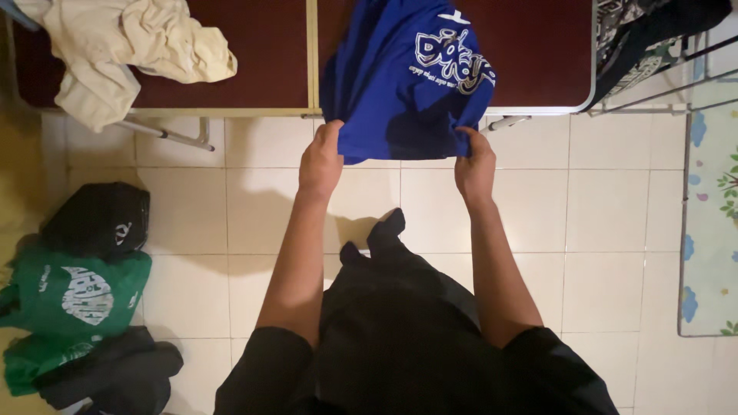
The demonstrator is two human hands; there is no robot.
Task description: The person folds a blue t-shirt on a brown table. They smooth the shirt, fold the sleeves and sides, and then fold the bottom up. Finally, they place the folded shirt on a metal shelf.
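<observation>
Black fabric of my own clothes (400,330) fills the view at six o'clock, both forearms reaching up from it. At nine o'clock a green shirt (73,296) lies crumpled on the tiled floor (600,223) between dark garments (96,219). At eleven o'clock a cream garment (115,46) slumps over the dark red worktop (261,54). My left hand (320,163) has its fingers clamped on the lower hem of the blue shirt (400,84), which hangs off the worktop edge at twelve o'clock. My right hand (475,167) grips the same hem, fingers closed. At three o'clock lies a flowered mat (711,230).
</observation>
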